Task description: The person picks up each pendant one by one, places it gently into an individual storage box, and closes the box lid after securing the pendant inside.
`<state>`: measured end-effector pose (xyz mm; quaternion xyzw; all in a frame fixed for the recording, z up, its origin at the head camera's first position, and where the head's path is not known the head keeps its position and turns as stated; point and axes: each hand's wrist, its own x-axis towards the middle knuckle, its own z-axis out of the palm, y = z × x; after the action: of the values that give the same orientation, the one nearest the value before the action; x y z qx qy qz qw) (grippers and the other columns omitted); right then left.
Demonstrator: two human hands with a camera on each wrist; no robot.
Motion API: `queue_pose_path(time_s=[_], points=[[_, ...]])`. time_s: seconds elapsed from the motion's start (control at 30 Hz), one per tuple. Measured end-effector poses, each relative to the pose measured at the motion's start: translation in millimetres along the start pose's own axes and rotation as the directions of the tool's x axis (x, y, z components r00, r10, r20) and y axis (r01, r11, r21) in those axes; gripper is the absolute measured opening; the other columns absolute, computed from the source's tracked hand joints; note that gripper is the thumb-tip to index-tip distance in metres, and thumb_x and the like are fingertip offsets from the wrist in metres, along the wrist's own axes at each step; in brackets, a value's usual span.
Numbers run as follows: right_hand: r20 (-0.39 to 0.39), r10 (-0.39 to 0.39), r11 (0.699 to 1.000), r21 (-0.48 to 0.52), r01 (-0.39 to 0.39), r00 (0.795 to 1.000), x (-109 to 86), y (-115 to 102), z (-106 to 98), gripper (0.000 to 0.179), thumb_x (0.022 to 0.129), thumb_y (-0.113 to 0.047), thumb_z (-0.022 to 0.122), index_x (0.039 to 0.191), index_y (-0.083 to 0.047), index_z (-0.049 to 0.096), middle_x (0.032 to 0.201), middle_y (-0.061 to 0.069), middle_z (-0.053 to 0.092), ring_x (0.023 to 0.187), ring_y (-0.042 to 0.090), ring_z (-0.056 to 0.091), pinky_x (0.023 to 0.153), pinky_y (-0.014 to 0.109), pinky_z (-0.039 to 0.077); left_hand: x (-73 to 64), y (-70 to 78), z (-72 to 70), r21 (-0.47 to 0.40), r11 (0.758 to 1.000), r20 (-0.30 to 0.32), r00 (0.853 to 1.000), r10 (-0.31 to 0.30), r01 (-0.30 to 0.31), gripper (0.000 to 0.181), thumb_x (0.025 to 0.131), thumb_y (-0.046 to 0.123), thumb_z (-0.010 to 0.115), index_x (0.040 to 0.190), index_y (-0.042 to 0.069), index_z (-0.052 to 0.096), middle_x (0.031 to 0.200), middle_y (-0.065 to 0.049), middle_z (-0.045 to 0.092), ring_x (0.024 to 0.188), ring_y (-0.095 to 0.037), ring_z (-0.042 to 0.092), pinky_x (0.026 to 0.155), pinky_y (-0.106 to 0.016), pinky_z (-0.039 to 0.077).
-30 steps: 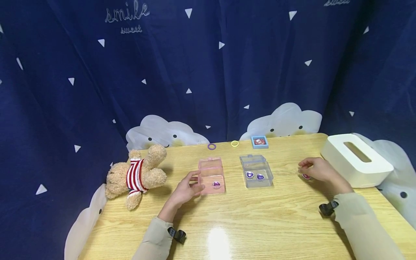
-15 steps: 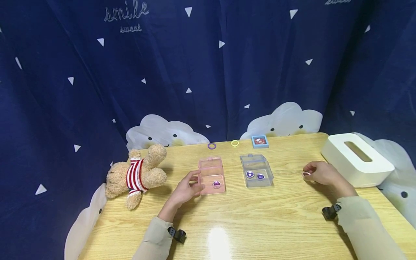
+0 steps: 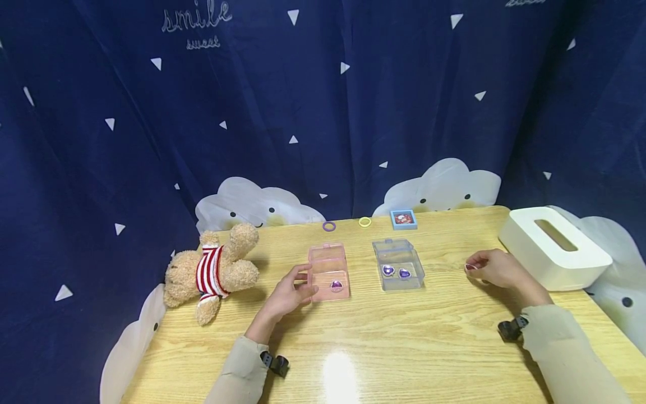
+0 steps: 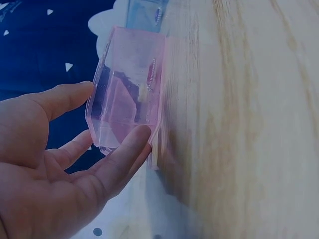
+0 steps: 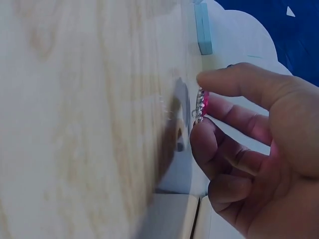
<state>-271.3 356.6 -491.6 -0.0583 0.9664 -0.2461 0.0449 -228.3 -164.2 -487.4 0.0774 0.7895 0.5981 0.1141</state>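
Note:
My left hand holds the left side of an open, see-through pink box, thumb and fingertips against its edges. One purple gem with a silver rim lies inside. Between right thumb and fingertip, my right hand pinches a pink gem with a silver beaded rim; in the right wrist view it is close to the table surface, its shadow beside it. An open, see-through blue-grey box stands right of the pink one. Two purple gems sit in it.
A white tissue box stands behind the right hand. At the left lies a teddy bear in a striped shirt. Along the back edge are a purple ring, a yellow ring and a small blue square frame.
My right fingers have picked up the pink gem from the tabletop, and the hand has since shifted slightly left with it. The left hand stays put at the pink box.

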Motion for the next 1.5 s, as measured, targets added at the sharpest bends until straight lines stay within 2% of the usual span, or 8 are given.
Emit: queue_pose_path(time_s=[0.13, 0.4, 0.5, 0.63, 0.87, 1.13, 1.5], points=[[-0.012, -0.025, 0.998, 0.061, 0.025, 1.0, 2.4, -4.5, 0.3, 0.029, 0.089, -0.026, 0.074, 0.109, -0.005, 0.071, 0.095, 0.008, 0.071, 0.073, 0.012, 0.06, 0.057, 0.026, 0.05, 0.6, -0.1, -0.4, 0.003, 1.0, 0.001, 1.0, -0.003, 0.003, 0.065, 0.093, 0.012, 0.07, 0.15, 0.007, 0.039, 0.137, -0.029, 0.049, 0.111, -0.031, 0.062, 0.088, -0.047, 0.061], [0.021, 0.011, 0.985, 0.174, -0.015, 1.0, 6.8, -19.8, -0.3, 0.037, 0.092, -0.033, 0.072, 0.116, -0.006, 0.067, 0.102, 0.011, 0.068, 0.07, 0.016, 0.061, 0.055, 0.028, 0.051, 1.4, -1.6, -0.6, 0.002, 1.0, -0.005, 1.0, 0.004, -0.004, 0.066, 0.092, 0.011, 0.071, 0.149, 0.006, 0.039, 0.137, -0.03, 0.05, 0.109, -0.031, 0.063, 0.088, -0.048, 0.061], [0.02, -0.011, 0.978, 0.208, 0.006, 1.0, 7.4, -25.3, 0.2, 0.037, 0.092, -0.033, 0.071, 0.117, -0.006, 0.067, 0.104, 0.013, 0.067, 0.069, 0.018, 0.062, 0.054, 0.029, 0.051, 1.2, -3.3, -0.2, 0.019, 1.0, -0.009, 1.0, 0.012, -0.012, 0.065, 0.092, 0.009, 0.07, 0.149, 0.005, 0.039, 0.136, -0.031, 0.05, 0.108, -0.03, 0.064, 0.086, -0.047, 0.062], [0.01, -0.052, 0.977, 0.209, 0.049, 0.999, 9.7, -32.2, 1.3, 0.035, 0.093, -0.032, 0.071, 0.116, -0.006, 0.068, 0.102, 0.012, 0.068, 0.068, 0.018, 0.064, 0.054, 0.027, 0.05, 1.5, -3.2, -0.3, 0.028, 1.0, -0.006, 1.0, 0.009, -0.009, 0.064, 0.093, 0.009, 0.07, 0.149, 0.006, 0.039, 0.136, -0.03, 0.05, 0.107, -0.028, 0.063, 0.085, -0.046, 0.062], [0.01, -0.08, 0.973, 0.216, 0.076, 0.997, 16.9, -47.4, 2.7, 0.034, 0.092, -0.031, 0.072, 0.115, -0.007, 0.069, 0.1, 0.01, 0.069, 0.069, 0.019, 0.064, 0.052, 0.026, 0.047, 1.9, -2.6, -1.1, 0.003, 1.0, 0.002, 1.0, 0.008, -0.008, 0.065, 0.093, 0.011, 0.07, 0.15, 0.006, 0.039, 0.137, -0.03, 0.049, 0.11, -0.031, 0.062, 0.088, -0.046, 0.061], [0.003, -0.125, 0.966, 0.228, 0.121, 0.992, 23.7, -67.2, 7.0, 0.029, 0.09, -0.026, 0.072, 0.113, -0.008, 0.07, 0.1, 0.009, 0.07, 0.072, 0.014, 0.061, 0.058, 0.026, 0.053, 2.1, -4.0, 0.4, 0.002, 1.0, -0.002, 1.0, 0.009, -0.009, 0.065, 0.093, 0.01, 0.069, 0.15, 0.006, 0.038, 0.138, -0.03, 0.048, 0.111, -0.032, 0.061, 0.089, -0.045, 0.061], [0.007, -0.189, 0.959, 0.218, 0.183, 0.982, 30.2, -103.2, 11.5, 0.026, 0.088, -0.021, 0.074, 0.111, -0.01, 0.073, 0.1, 0.006, 0.071, 0.073, 0.016, 0.06, 0.06, 0.025, 0.05, 2.5, -4.1, 0.3, 0.007, 1.0, -0.008, 1.0, 0.001, -0.001, 0.065, 0.093, 0.01, 0.07, 0.15, 0.006, 0.038, 0.137, -0.03, 0.049, 0.111, -0.032, 0.06, 0.088, -0.043, 0.061]])
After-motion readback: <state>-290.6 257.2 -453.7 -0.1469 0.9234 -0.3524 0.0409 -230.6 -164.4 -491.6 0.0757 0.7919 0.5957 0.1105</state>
